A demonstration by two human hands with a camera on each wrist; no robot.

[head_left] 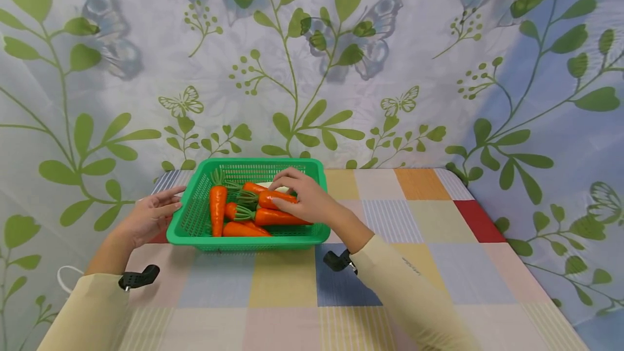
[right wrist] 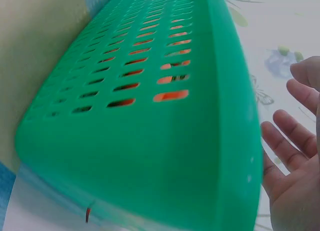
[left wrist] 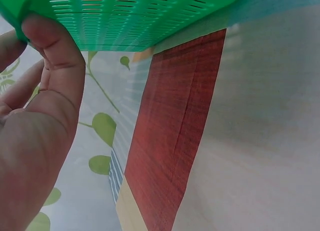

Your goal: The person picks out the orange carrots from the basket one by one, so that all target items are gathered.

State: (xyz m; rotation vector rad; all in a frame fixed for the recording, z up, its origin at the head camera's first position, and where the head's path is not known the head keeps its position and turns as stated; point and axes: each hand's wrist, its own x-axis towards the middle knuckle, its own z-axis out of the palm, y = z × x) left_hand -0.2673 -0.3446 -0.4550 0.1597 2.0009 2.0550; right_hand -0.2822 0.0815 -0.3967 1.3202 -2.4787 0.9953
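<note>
My right hand [head_left: 312, 196] is hovering nearest, fingers loosely parted and gripping nothing visible, while the uppermost carrot [head_left: 266, 199] is lying just beneath, inside the green basket [head_left: 244, 241], running crosswise, leaves [head_left: 247, 197] leftward. My relaxed left hand [head_left: 150, 215] is touching the basket's left rim [head_left: 190, 195].

What sort of room this is, the views aren't settling: a leaf-and-butterfly curtain [head_left: 341, 96] is enclosing the surface [head_left: 409, 318] behind and at both sides, and a homely patchwork cloth [head_left: 439, 264] is covering it.
</note>
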